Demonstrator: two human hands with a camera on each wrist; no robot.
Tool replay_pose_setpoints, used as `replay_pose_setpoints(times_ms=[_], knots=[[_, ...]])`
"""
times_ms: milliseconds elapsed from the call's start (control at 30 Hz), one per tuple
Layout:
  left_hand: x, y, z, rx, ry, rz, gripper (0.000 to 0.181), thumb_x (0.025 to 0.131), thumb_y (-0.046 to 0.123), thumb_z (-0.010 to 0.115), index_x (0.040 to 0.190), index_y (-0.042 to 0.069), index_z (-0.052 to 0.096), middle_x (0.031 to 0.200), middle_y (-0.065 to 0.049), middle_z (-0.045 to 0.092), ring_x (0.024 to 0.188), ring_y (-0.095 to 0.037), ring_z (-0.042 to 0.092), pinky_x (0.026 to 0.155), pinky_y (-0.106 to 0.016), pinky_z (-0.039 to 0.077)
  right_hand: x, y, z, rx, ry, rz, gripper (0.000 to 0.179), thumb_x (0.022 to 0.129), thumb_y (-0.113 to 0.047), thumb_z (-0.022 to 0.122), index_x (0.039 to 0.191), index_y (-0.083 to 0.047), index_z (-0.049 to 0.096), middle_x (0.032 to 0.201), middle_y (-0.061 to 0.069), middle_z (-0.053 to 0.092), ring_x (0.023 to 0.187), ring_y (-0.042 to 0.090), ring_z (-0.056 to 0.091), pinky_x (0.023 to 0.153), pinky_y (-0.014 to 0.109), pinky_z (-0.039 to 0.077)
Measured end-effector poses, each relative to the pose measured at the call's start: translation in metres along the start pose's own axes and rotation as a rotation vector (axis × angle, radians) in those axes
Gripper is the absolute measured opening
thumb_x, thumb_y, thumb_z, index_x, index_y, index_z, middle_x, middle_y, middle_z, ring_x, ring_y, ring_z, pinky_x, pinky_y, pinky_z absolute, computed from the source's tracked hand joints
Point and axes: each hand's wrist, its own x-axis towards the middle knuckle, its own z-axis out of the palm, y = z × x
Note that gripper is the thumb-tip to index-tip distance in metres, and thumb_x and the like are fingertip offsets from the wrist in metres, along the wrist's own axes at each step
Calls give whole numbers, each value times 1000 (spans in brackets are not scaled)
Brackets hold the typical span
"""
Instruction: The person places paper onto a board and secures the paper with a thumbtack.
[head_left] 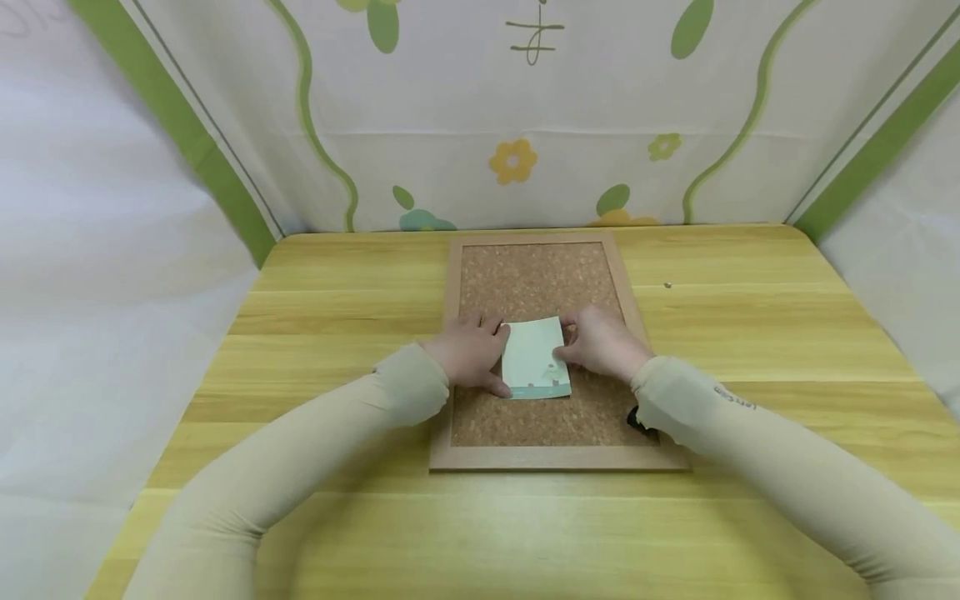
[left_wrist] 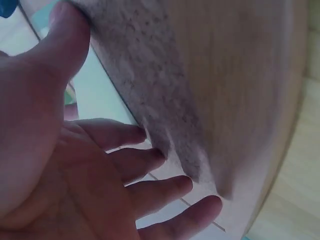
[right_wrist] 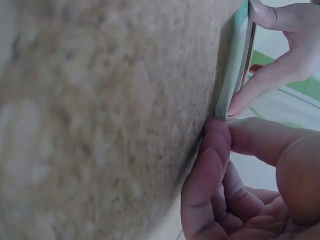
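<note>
A pale green note sheet [head_left: 531, 354] with a teal strip and small printed drawings lies over the middle of a wood-framed cork board [head_left: 540, 279]. My left hand [head_left: 471, 348] rests at the sheet's left side, thumb at the lower corner and index finger along the upper edge. Its other fingers stretch out loosely over the board in the left wrist view. On the opposite side, my right hand [head_left: 602, 343] pinches the sheet's right edge between thumb and index finger, the remaining fingers curled in. Seen from the right wrist, the sheet [right_wrist: 232, 75] stands slightly off the cork.
A black object [head_left: 637, 421], partly hidden by the right sleeve, sits at the board's lower right. Farther right on the wooden table [head_left: 757, 333] is a small shiny piece [head_left: 667, 285]. A white cloth [head_left: 442, 100] with printed flowers hangs behind the table.
</note>
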Motion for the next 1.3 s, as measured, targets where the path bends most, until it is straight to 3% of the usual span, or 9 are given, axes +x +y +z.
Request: replay_pose_setpoints(times_ms=[167, 333, 500, 667, 800, 1000, 1300], knots=[[-5, 3, 1, 8, -24, -25, 108, 82, 70, 59, 157, 3, 22, 163, -18, 17, 146, -42, 19, 112, -53, 28, -1, 9, -14, -162, 118, -89, 28, 92, -11, 69, 116, 4, 70, 82, 12, 71, 66, 21, 65, 61, 38, 52], [-8, 3, 5, -4, -30, -49, 107, 82, 68, 59, 158, 4, 21, 163, -17, 15, 147, -42, 16, 112, -54, 28, 5, 42, -55, -333, 267, -122, 20, 95, -8, 61, 105, 6, 72, 95, 21, 72, 84, 35, 68, 79, 51, 52], [-10, 3, 6, -23, -3, -40, 107, 81, 68, 59, 158, 3, 21, 163, -17, 15, 147, -43, 16, 113, -54, 25, 6, 90, -100, -384, 262, -110, 23, 98, -7, 57, 109, 9, 69, 99, 25, 70, 87, 37, 66, 81, 54, 50], [-10, 3, 6, -41, -4, -30, 107, 82, 68, 58, 158, 4, 18, 164, -17, 11, 147, -42, 14, 114, -53, 23, 8, 129, -124, -396, 203, -120, 22, 97, -6, 59, 110, 8, 69, 100, 24, 70, 88, 36, 66, 79, 53, 50], [-9, 3, 5, -56, -10, -34, 107, 82, 68, 58, 158, 5, 16, 164, -16, 8, 147, -42, 13, 113, -55, 23, 11, 146, -130, -413, 179, -122, 19, 96, -4, 60, 107, 8, 70, 98, 24, 70, 87, 37, 66, 78, 54, 50], [-8, 3, 7, -92, -9, -45, 108, 81, 67, 59, 159, 6, 15, 165, -15, 7, 148, -42, 11, 113, -57, 23, 18, 162, -128, -394, 143, -83, 20, 96, -5, 59, 108, 7, 70, 105, 27, 68, 97, 44, 63, 88, 58, 46], [-9, 3, 5, -121, -10, -40, 107, 82, 65, 60, 159, 5, 15, 164, -15, 7, 147, -44, 9, 111, -59, 24, 24, 168, -119, -379, 169, -86, 18, 96, -10, 63, 105, 3, 72, 99, 21, 70, 94, 39, 65, 86, 56, 47]])
